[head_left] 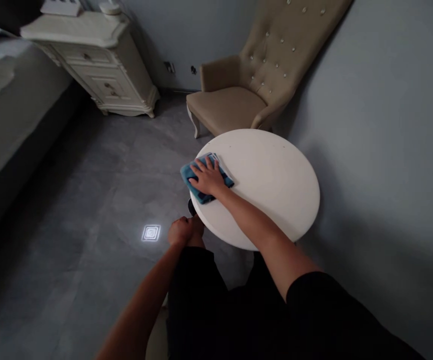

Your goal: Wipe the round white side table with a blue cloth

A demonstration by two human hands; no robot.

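My right hand (207,177) lies flat with its fingers spread on a folded blue cloth (202,196). The cloth, teal with darker patches, rests at the left edge of a round white table (269,175) and sticks out slightly past the rim. Below that edge, my left hand (181,231) is curled into a loose fist against my bare knee. Its fingertips are turned away from view, and I see nothing held in it.
A beige tufted armchair (227,107) stands just behind the table. To the back left is a white nightstand (85,32) beside a bed (17,110). A grey wall (385,125) rises at the right. A bright square of light (151,233) shows on the grey floor.
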